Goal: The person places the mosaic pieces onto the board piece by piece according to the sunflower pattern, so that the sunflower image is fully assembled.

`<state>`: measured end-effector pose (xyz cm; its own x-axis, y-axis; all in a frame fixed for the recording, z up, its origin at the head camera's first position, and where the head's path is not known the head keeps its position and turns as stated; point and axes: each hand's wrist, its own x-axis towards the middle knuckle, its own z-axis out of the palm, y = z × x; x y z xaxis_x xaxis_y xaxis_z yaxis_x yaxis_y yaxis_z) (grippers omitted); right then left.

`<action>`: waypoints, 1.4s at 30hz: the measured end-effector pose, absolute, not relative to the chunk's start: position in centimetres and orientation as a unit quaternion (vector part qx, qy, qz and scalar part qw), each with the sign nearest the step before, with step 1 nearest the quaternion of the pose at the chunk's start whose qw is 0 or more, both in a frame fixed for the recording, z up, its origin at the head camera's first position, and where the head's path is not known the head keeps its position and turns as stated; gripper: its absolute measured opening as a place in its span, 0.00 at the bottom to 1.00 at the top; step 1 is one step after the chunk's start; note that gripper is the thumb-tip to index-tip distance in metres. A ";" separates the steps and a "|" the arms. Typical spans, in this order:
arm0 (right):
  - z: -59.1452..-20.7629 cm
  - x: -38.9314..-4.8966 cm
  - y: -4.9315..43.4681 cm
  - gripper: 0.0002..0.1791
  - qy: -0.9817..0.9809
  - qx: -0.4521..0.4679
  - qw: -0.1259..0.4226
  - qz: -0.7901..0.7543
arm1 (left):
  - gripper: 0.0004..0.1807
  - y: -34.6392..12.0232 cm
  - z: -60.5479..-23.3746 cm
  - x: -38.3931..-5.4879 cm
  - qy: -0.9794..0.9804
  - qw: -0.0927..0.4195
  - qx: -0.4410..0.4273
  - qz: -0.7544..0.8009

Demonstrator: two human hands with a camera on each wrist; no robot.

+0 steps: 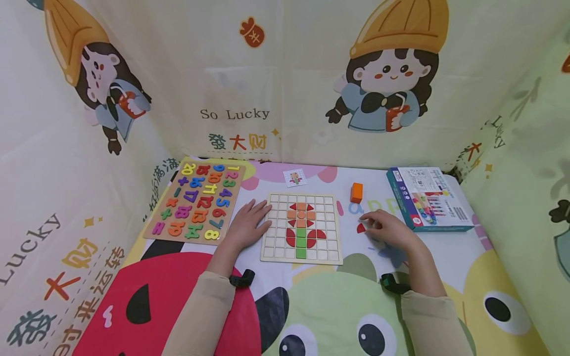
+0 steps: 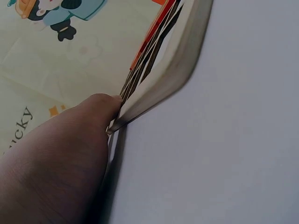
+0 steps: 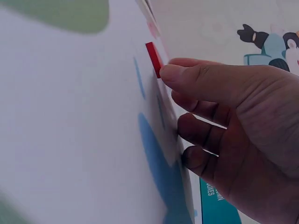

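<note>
In the head view a square wooden grid board (image 1: 327, 252) holds a flower pattern of orange squares (image 1: 301, 206), green squares (image 1: 301, 242) and red rounded pieces (image 1: 311, 243). My left hand (image 1: 244, 225) lies at the board's left edge, fingers spread and fairly straight; its thumb touches the rim in the left wrist view. To the right of the board, my right hand (image 1: 387, 228) pinches a small red rounded piece (image 3: 154, 59) at its end, between thumb and index finger, close to the tabletop. The other fingers are loosely curled.
A number puzzle board (image 1: 227, 207) stands left of the left hand. Behind the grid board lies a small flower card (image 1: 295, 177). An orange block (image 1: 356, 193) stands beyond the right hand, and a flat teal box (image 1: 429, 198) lies farther right. Printed cloth walls surround the table.
</note>
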<state>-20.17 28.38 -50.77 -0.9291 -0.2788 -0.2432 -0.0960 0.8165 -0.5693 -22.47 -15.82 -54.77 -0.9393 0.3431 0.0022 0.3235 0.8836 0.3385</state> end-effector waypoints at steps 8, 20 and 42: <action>-51.5 -20.4 28.3 0.15 0.940 -0.100 0.156 -0.286 | 0.34 -15.8 -54.8 -22.5 0.971 0.030 0.168 0.165; -51.5 -20.4 28.3 0.14 0.941 -0.115 0.139 -0.286 | 0.34 -15.8 -54.8 -22.5 0.971 0.030 0.170 0.167; -48.6 -20.3 21.1 0.12 0.929 -0.187 0.124 -0.295 | 0.34 -15.8 -54.8 -22.5 0.971 0.028 0.168 0.166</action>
